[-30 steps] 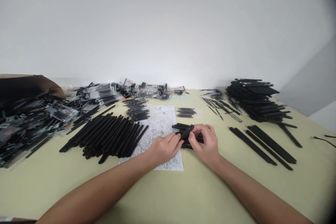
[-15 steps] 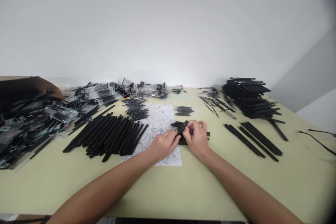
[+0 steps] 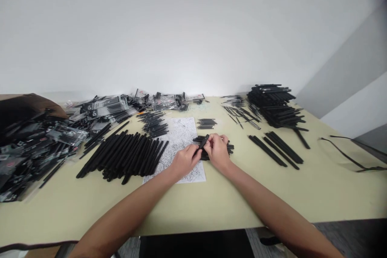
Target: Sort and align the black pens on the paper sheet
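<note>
My left hand [image 3: 185, 160] is closed on the lower end of a slim black stick [image 3: 204, 142]. Fingers of my right hand [image 3: 218, 151] pinch at the same stick's upper right side. The stick is tilted, its far end pointing up and to the right; its exact kind cannot be made out. Beneath both hands lies a small pile of black sticks [image 3: 231, 147], partly hidden by them. A sheet of paper with a dense black-and-white pattern [image 3: 181, 129] lies just left of and under that pile.
A heap of thick black sticks [image 3: 127, 155] is on the left, beyond it clear plastic packets [image 3: 66, 134]. Thin black rods [image 3: 207, 123] lie behind my hands. On the right are a tall black stack [image 3: 272, 105], several long black sticks [image 3: 284, 149] and eyeglasses [image 3: 359, 167].
The view has shifted, showing more of the table's front edge and the eyeglasses. Both hands stay at the black stick, which has turned slightly.
</note>
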`<act>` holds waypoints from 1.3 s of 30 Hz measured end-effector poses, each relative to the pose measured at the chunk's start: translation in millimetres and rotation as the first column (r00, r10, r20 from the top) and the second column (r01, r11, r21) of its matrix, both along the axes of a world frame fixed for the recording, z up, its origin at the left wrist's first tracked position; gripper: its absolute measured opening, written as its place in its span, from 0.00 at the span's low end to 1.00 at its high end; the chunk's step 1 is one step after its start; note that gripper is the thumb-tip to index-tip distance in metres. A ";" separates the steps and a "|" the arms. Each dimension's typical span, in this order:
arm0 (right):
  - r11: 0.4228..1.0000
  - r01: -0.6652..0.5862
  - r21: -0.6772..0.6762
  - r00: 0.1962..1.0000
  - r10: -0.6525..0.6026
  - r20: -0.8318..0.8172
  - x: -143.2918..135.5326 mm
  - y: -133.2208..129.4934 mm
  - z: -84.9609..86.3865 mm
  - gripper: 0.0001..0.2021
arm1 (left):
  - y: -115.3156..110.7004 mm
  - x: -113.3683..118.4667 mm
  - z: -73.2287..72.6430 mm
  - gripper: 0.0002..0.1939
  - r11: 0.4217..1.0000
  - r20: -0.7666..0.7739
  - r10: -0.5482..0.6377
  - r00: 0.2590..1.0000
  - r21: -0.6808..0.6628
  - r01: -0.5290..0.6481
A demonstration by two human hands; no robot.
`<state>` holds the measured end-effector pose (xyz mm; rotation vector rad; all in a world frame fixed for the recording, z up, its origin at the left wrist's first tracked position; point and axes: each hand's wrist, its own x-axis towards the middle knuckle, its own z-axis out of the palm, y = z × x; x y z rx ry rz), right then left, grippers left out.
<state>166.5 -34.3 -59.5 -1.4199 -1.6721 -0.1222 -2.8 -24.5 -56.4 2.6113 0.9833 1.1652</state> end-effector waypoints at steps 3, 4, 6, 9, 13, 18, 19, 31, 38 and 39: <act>1.000 0.003 -0.029 1.000 -0.003 -0.019 -1.1 0.5 0.4 0.02 | 1.2 -0.3 -0.1 0.09 0.999 0.002 0.002 1.000 -0.038 -0.002; 0.999 0.000 -0.034 1.000 -0.001 -0.019 -1.2 0.6 0.5 0.02 | 1.5 -0.2 0.0 0.09 0.999 0.004 0.003 1.000 -0.046 -0.003; 0.999 -0.005 -0.038 1.000 0.004 -0.016 -1.1 0.9 0.4 0.02 | 2.1 0.0 0.3 0.09 0.998 0.008 0.003 1.000 -0.061 -0.002; 0.999 -0.006 -0.046 1.000 0.005 -0.019 -1.0 1.2 -0.3 0.02 | 2.5 0.1 1.1 0.08 0.997 0.030 -0.003 1.000 -0.081 0.006; 0.999 -0.004 -0.053 1.000 0.003 -0.025 -1.6 1.6 -1.8 0.02 | 2.7 -0.7 2.2 0.07 0.995 0.057 -0.017 0.998 -0.101 0.022; 0.998 -0.006 -0.064 1.000 0.004 -0.025 -2.1 1.6 -1.2 0.02 | 3.2 -0.3 3.9 0.07 0.986 0.056 -0.017 0.998 -0.162 0.026; 0.998 -0.005 -0.067 1.000 0.004 -0.025 -2.0 1.6 -0.8 0.02 | 3.4 0.0 4.4 0.06 0.984 0.056 -0.014 0.998 -0.177 0.024; 0.994 -0.026 -0.106 0.999 0.022 -0.037 -0.9 2.4 0.7 0.02 | 4.3 -0.2 6.5 0.06 0.971 0.091 -0.030 0.995 -0.233 0.050; 0.990 -0.038 -0.133 0.999 0.033 -0.039 2.2 4.7 -1.3 0.02 | 5.2 -0.4 5.0 0.06 0.955 0.121 -0.040 0.992 -0.286 0.073; 0.990 -0.037 -0.136 0.999 0.032 -0.039 2.4 5.0 -1.9 0.02 | 5.3 -0.5 5.3 0.06 0.953 0.124 -0.042 0.991 -0.293 0.077</act>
